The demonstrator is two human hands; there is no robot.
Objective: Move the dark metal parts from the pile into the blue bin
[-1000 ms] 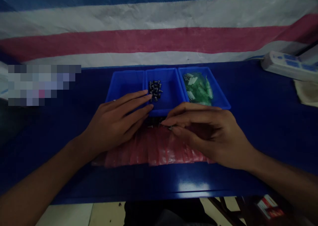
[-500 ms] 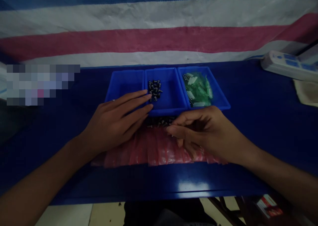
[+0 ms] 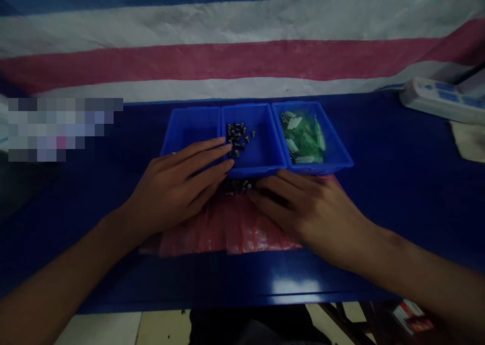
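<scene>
My left hand (image 3: pixel 182 183) lies palm down with its fingers stretched out. Its fingertips rest at the left side of the middle blue bin (image 3: pixel 261 169), over the front of the left blue bin (image 3: pixel 193 110). Dark screws (image 3: pixel 237 133) lie in the middle bin, mostly on its left side. Another pile of screws (image 3: pixel 242 186) sits in front of the bin, on pink plastic bags (image 3: pixel 235 234). My right hand (image 3: pixel 306 203) reaches palm down to this pile, fingers apart, tips at its right edge. Its fingertips are partly hidden, and I see nothing held.
The right blue bin (image 3: pixel 339 155) holds a green plastic bag (image 3: pixel 306 135) and pale, narrow pieces (image 3: pixel 294 122). A white power strip (image 3: pixel 435 97) stands at the right of the blue table (image 3: pixel 189 279). A striped sheet (image 3: pixel 242 59) hangs behind.
My right hand has turned from a pinch to palm down, its tips still by the front pile. A few more screws lie towards the centre of the middle bin. My left hand stays put.
</scene>
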